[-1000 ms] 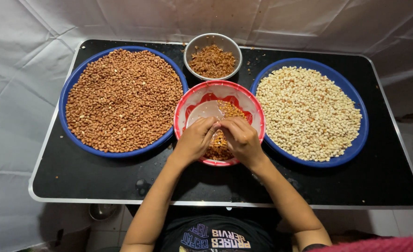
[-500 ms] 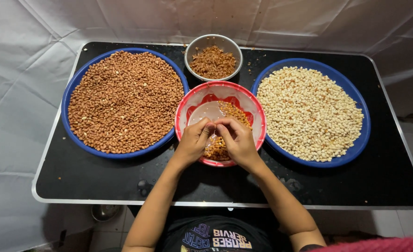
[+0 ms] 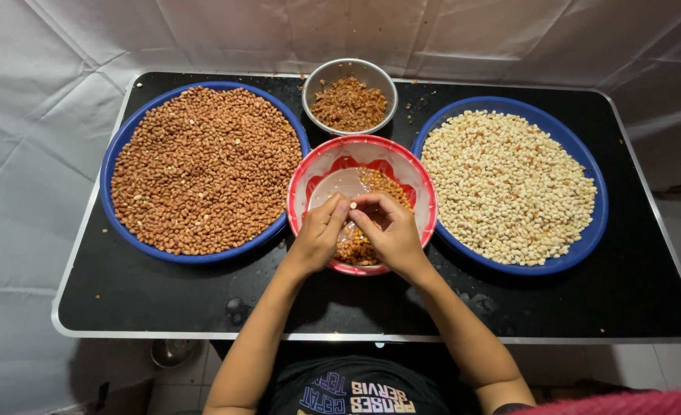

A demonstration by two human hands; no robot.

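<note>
My left hand [image 3: 319,234] and my right hand [image 3: 387,230] meet over the red and white bowl [image 3: 417,184] in the middle of the black table. Their fingertips pinch one pale peeled peanut [image 3: 352,206] between them. The bowl holds water and a pile of wet brown peanuts [image 3: 382,184] under my hands. To the left lies a wide blue tray of brown unpeeled peanuts [image 3: 202,165]. On the right, a blue tray of pale peeled peanuts [image 3: 506,184].
A small steel bowl of brown peanut skins [image 3: 348,102] stands behind the red bowl. The black table [image 3: 625,284] has a metal rim and wet spots near its front edge. White cloth hangs all around it.
My hands have drawn together above the near side of the red bowl, and a pale peeled peanut now shows between the fingertips.
</note>
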